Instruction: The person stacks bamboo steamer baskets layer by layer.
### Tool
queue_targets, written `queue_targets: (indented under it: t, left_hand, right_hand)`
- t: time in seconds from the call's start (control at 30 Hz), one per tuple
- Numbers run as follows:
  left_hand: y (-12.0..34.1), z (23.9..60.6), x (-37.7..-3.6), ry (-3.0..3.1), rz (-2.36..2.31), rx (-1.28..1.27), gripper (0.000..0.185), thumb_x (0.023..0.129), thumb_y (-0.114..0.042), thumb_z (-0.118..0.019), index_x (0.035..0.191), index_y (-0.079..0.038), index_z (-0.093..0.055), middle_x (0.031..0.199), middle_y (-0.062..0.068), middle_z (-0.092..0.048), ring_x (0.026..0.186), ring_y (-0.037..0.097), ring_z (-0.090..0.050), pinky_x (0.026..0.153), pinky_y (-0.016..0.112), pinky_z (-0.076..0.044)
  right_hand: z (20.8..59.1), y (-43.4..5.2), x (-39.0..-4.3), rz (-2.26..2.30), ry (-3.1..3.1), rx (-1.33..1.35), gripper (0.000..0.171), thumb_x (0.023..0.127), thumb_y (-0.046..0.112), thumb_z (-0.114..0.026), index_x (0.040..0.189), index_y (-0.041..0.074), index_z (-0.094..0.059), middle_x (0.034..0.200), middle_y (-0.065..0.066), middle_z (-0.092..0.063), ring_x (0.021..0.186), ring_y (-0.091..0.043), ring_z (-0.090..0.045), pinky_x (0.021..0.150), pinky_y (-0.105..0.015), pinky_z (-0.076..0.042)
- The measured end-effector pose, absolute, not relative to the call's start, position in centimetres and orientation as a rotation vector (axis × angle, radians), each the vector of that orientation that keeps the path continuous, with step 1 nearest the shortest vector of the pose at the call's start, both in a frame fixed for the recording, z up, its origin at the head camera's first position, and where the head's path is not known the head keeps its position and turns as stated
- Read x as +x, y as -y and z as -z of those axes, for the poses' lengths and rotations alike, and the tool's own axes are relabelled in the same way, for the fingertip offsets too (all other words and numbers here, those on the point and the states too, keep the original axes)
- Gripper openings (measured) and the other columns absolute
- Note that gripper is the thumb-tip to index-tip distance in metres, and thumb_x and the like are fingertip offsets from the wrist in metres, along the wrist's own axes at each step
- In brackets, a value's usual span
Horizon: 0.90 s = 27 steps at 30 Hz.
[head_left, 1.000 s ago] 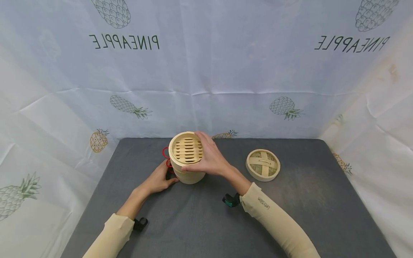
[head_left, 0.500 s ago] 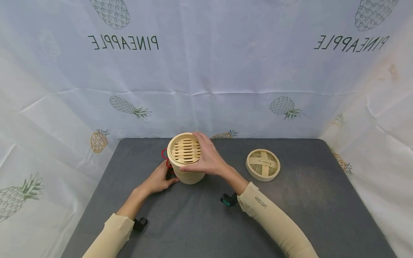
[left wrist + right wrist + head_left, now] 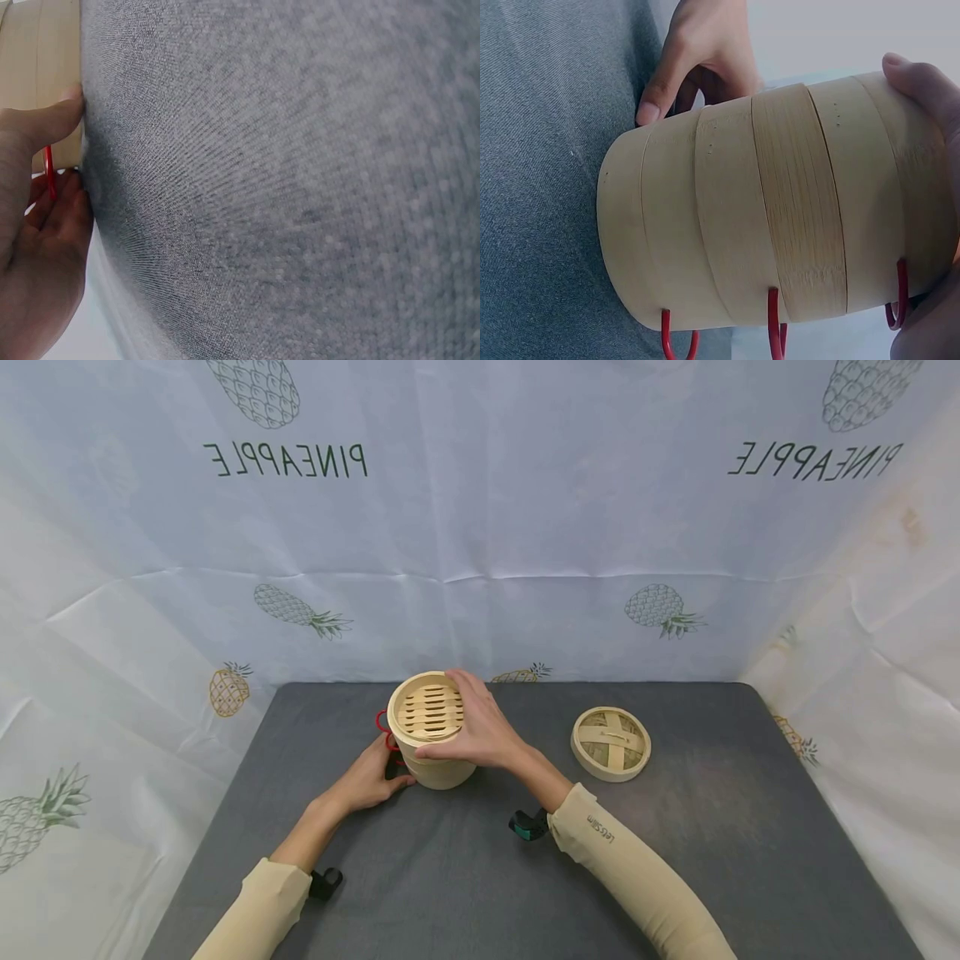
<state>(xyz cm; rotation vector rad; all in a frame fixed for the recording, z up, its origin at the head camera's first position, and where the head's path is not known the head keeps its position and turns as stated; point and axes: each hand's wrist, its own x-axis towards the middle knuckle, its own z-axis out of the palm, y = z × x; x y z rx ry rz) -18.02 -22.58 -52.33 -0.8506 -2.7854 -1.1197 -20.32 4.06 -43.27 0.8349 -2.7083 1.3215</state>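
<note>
A stacked bamboo steamer [image 3: 433, 739] [image 3: 765, 210] stands on the grey table [image 3: 675, 860], left of centre, with its slatted top tier showing. My right hand [image 3: 471, 727] [image 3: 939, 210] grips the top tier from the right, thumb on the near side and fingers over the far rim. My left hand [image 3: 372, 777] [image 3: 67, 146] holds the bottom tier [image 3: 41, 52] from the left, thumb pressed on the wall and fingers curled by the red wire handles [image 3: 384, 727] [image 3: 49, 169] [image 3: 774, 322]. The woven lid [image 3: 611, 743] lies alone to the right.
A white cloth printed with pineapples [image 3: 480, 527] walls the table at the back and on both sides. Small camera mounts sit at my wrists [image 3: 528, 824] [image 3: 326, 882]. Bare grey table surface lies in front of the steamer and round the lid.
My right hand and the top tier have shifted slightly to the left. The left hand and the lid have stayed put.
</note>
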Motion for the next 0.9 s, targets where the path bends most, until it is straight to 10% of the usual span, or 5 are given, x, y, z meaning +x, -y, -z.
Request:
queue_targets:
  t: [0.9]
  left_hand:
    - [24.1,56.5,-19.8,2.698,1.091,-0.880,0.090,0.090,-0.031,-0.092,0.162,-0.009,-0.042,0.142,0.016,-0.060,0.121,0.030,-0.067,0.098,0.043,-0.058]
  right_hand:
    - [43.7,-4.4,-20.9,-1.356,2.705,0.908,0.125,0.072,0.048,-0.099,0.169,0.015,-0.028,0.171,-0.011,-0.034,0.155,-0.034,-0.040,0.124,-0.062,-0.041]
